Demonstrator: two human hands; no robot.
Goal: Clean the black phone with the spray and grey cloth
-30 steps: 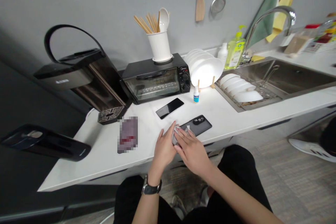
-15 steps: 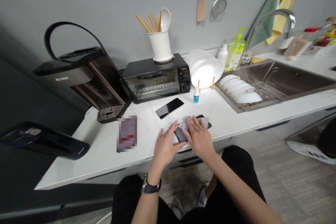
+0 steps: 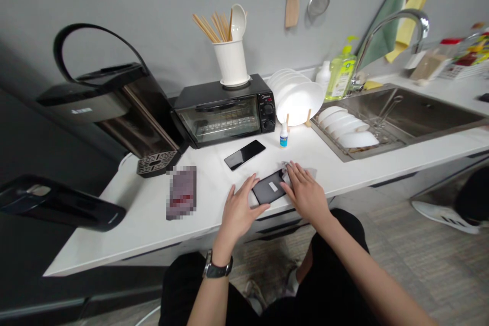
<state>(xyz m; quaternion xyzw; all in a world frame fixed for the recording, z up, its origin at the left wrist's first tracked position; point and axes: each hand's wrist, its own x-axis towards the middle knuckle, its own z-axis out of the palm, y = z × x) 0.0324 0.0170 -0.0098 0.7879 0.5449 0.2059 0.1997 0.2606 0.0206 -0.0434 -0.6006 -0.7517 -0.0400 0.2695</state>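
Observation:
A dark phone-like device [image 3: 267, 188] with a small pale label lies on the white counter near its front edge. My left hand [image 3: 240, 209] braces its left end, thumb and fingers spread apart around the corner. My right hand [image 3: 305, 188] presses a thin, pale wipe or cloth [image 3: 286, 168] onto the device's right end, which the hand partly hides. Behind them lies another black phone [image 3: 245, 155], screen up. A small white bottle with a blue label [image 3: 283, 135] stands upright beyond the device.
A black toaster oven [image 3: 225, 112] bears a utensil pot. The tall dispenser [image 3: 133, 112], a pixelated packet [image 3: 182, 193] and a dark cylindrical object [image 3: 64, 204] are on the left. White plates [image 3: 300, 102] and a sink [image 3: 416, 112] with bowls are on the right.
My right hand has slid right along the device with the wipe, uncovering more of its surface and the pale label. My left hand stays at the left end. The camera view has shifted slightly.

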